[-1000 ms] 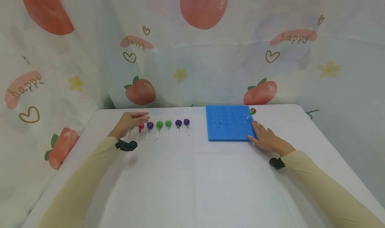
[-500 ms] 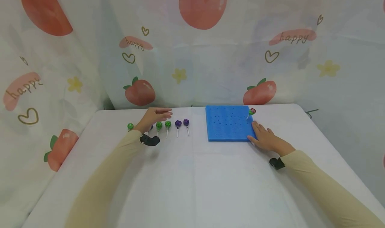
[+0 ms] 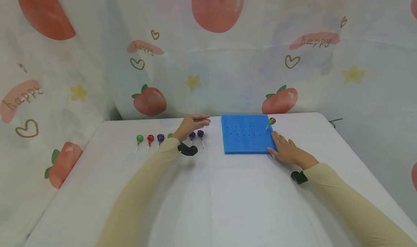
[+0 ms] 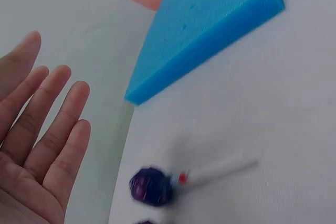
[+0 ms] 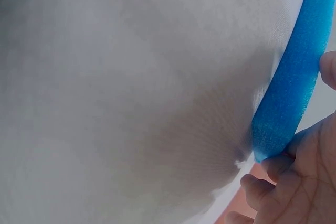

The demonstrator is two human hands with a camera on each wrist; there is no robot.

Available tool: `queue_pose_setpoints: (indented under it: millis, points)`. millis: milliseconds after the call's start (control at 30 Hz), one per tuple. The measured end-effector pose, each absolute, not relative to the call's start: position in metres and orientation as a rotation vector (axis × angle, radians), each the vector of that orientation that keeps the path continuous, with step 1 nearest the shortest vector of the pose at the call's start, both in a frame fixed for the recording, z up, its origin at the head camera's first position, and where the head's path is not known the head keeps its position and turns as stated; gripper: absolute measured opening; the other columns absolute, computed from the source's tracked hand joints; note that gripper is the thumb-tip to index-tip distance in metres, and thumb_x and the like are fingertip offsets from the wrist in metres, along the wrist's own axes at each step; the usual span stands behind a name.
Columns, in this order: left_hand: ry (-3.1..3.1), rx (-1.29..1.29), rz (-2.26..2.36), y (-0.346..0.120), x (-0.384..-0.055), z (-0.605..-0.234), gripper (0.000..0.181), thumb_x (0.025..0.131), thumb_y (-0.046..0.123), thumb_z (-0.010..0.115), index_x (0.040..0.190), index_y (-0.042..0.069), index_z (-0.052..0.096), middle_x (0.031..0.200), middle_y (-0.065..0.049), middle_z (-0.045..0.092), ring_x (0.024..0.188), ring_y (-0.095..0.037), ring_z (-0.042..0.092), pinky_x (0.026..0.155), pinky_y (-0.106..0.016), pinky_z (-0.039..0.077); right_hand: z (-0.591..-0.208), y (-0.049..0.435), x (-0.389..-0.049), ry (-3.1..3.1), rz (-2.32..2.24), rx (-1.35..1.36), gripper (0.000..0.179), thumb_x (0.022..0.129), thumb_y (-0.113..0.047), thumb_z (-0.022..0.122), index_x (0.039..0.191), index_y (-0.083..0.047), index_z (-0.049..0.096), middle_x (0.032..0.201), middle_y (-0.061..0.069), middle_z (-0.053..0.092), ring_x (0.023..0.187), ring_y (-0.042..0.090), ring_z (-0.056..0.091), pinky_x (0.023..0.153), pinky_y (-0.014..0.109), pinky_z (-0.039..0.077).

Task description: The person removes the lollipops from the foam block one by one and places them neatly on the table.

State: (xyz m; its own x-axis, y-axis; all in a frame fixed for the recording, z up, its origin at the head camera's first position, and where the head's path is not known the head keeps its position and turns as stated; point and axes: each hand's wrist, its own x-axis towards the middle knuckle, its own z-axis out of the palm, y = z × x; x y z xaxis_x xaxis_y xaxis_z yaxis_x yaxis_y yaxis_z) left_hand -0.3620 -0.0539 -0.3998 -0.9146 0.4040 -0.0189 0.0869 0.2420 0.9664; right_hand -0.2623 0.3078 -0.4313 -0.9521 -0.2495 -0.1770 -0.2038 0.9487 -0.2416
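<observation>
My left hand (image 3: 192, 126) hovers over the right part of a row of lollipops, fingers straight and holding nothing. A green lollipop (image 3: 139, 138), a red one (image 3: 150, 138) and a purple one (image 3: 160, 137) lie left of it. Another green lollipop (image 3: 170, 135) is partly covered by the hand. Two purple lollipops lie at the row's right end, one large in the left wrist view (image 4: 152, 186). My right hand (image 3: 290, 151) rests with extended fingers against the right edge of a blue foam board (image 3: 245, 145). A red-and-green lollipop (image 3: 272, 121) stands tilted at the board's far right.
Rows of small holes dot the board's top. Everything lies on a white-covered table (image 3: 228, 196). A printed curtain (image 3: 224, 69) hangs behind the table and along its left side. Both wrists wear black bands.
My left hand has swept right above the lollipop row, from its left end toward the board, uncovering the left lollipops. The right hand has stayed at the board's edge.
</observation>
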Motion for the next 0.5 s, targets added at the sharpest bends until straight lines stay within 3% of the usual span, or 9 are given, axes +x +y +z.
queue_pose_setpoints:
  millis: [500]
  points:
    - [2.241, 0.592, 1.704, 0.038, -0.370, -0.413, 0.044, 0.090, 0.020, 0.063, 0.131, 0.005, 0.054, 0.127, -0.011, 0.062, 0.121, -0.022, 0.056, 0.110, -0.040, 0.038, -0.433, 0.308, -0.261, 2.907, -0.313, -0.330, 0.078, 0.098, -0.037, 0.042, 0.143, 0.016, 0.008, 0.150, 0.036, 0.008, 0.137, 0.053, 0.011, 0.109, 0.069, 0.009]
